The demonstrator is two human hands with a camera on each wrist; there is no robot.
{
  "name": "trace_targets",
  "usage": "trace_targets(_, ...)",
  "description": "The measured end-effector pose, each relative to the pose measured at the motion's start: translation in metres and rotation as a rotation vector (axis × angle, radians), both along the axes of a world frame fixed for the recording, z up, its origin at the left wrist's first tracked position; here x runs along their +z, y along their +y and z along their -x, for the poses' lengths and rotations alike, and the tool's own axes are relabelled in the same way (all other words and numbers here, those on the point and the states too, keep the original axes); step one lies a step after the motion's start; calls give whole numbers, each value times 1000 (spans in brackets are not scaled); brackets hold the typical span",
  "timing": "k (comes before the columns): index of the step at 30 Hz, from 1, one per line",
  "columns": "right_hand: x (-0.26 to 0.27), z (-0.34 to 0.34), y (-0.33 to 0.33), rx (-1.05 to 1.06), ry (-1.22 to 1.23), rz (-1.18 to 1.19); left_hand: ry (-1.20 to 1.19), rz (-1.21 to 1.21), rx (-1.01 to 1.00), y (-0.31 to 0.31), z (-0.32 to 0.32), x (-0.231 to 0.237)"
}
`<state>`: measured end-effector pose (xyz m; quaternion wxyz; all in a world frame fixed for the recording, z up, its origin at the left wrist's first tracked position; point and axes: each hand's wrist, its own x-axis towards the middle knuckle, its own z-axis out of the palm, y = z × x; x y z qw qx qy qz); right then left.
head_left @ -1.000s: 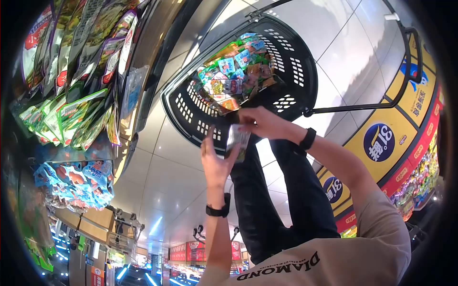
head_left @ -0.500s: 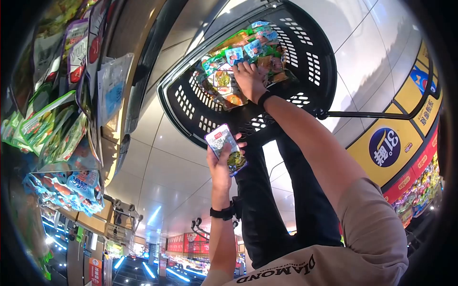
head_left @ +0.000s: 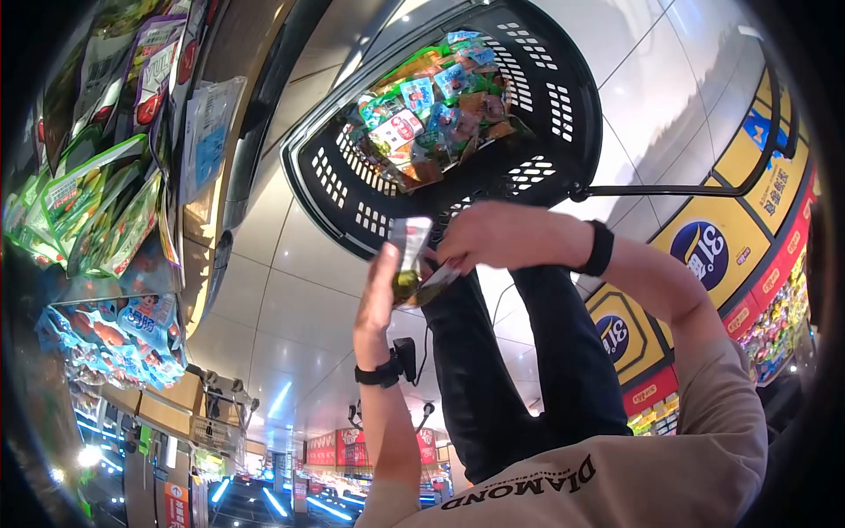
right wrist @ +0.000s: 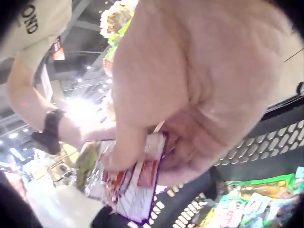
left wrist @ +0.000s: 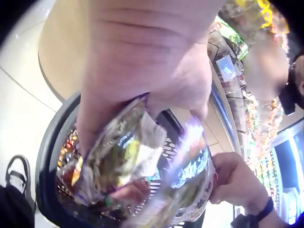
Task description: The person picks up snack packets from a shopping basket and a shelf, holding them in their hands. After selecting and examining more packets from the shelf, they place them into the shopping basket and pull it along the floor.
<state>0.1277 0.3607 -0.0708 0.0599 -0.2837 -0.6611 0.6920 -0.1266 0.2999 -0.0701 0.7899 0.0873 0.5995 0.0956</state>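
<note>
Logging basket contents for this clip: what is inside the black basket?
Packets, some green, some blue, lie in a pile inside the black basket. Whatever lies beneath the topmost ones is covered and cannot be seen.

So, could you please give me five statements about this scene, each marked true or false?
1. The right hand pinches a packet. True.
2. Nothing lies in the basket. False: colourful packets lie in the basket.
3. Dark lettering shows on the light shirt. True.
4. The left hand is empty. False: the left hand holds another packet.
5. In the head view, yellow panels stand at the left. False: the yellow panels are on the right.
</note>
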Motion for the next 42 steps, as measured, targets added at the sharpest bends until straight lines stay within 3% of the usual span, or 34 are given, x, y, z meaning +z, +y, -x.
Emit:
trace_targets(1,11,10,3,-3,-9,42,-26,71,99,-7,-9,-4)
trace_targets(3,4,22,0,-40,14,8,-412,-91,-144,-1,-14,9)
trace_targets(5,-11,34,-5,-81,43,-21,-357,-69,-75,-16,-15,6)
trace_targets(7,-40,44,0,-411,223,156,-298,-51,-1,-25,-13,7)
trace_targets(9,-96,51,5,-724,37,381,-147,-16,155,-31,-12,11)
trace_targets(11,-160,51,7,-880,-379,135,-145,-6,144,-39,-10,11)
trace_targets(13,-217,59,6,-841,-652,-222,-78,7,368,-47,-16,12)
trace_targets(18,-249,85,10,-824,-915,-160,-81,77,468,-65,-13,12)
trace_targets(22,-252,79,6,-901,-776,-162,-57,42,479,-66,-12,16)
trace_targets(23,-247,75,2,-957,-629,-23,-42,8,483,-67,-11,17)
trace_targets(24,-237,72,-1,-1005,-476,113,-26,-28,488,-69,-9,19)
trace_targets(27,-169,38,-7,-854,-327,20,-27,-108,497,-69,6,24)
trace_targets(32,26,-8,-20,-516,-161,242,346,-274,293,-45,4,65)
trace_targets(33,56,-10,-25,-472,-138,330,164,-234,283,-41,5,76)
trace_targets(35,108,-8,-31,-398,-108,353,36,-114,245,-50,-3,87)
trace_targets(37,150,-2,-37,-305,-167,297,-91,-272,-158,-53,-10,105)
trace_targets(39,178,3,-52,-378,-144,276,-113,-308,-293,-43,-20,157)
trace_targets(41,206,3,-62,-511,-97,268,-147,-267,-214,-46,-25,192)
trace_targets(42,223,-1,-62,-574,-151,232,-97,-287,-283,-45,-22,213)
